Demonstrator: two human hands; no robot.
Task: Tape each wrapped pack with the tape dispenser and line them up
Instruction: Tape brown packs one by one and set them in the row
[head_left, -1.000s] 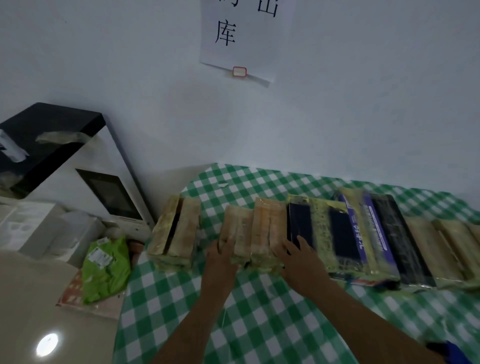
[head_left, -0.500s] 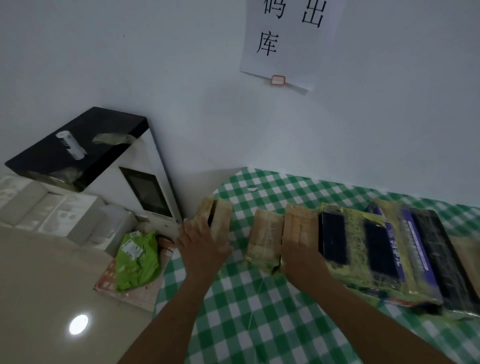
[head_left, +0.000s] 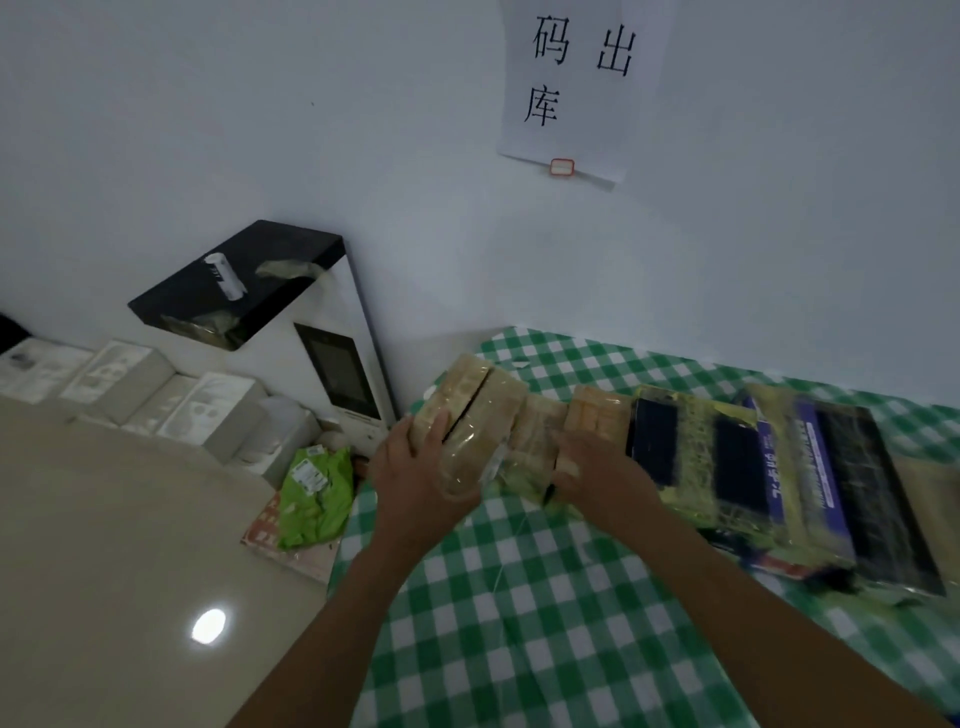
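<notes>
**packer_01:** Two hands in the head view. The left hand (head_left: 415, 478) has its fingers spread and wrapped around the near end of a tan wrapped pack (head_left: 475, 415), which sits tilted at the left end of the row, right at the table's left edge. The right hand (head_left: 597, 467) lies flat, fingers loosely open, pressing down on the next tan packs (head_left: 592, 421) without gripping anything as far as I can see.

**tapefan:** What's the surface like?

**packer_01:** Green and white checked tablecloth (head_left: 545, 597). The row runs along the far side near the wall: tan packs on the left, then a dark pack in yellowish wrap (head_left: 691, 452), touching its neighbour, then a blue and black one (head_left: 831, 467) further right. That end is blurry, so I can't tell how many there are.

**tapefan:** And the room?

**packer_01:** Plain pale wall with a paper sign (head_left: 582, 88) carrying black characters, and a small red-edged label at its bottom. Left of the table, a white machine with a black top and a dark screen (head_left: 337, 364). White boxes (head_left: 156, 389) line the wall on a beige floor (head_left: 104, 571), with a green bag (head_left: 311, 493) just beside the table.
</notes>
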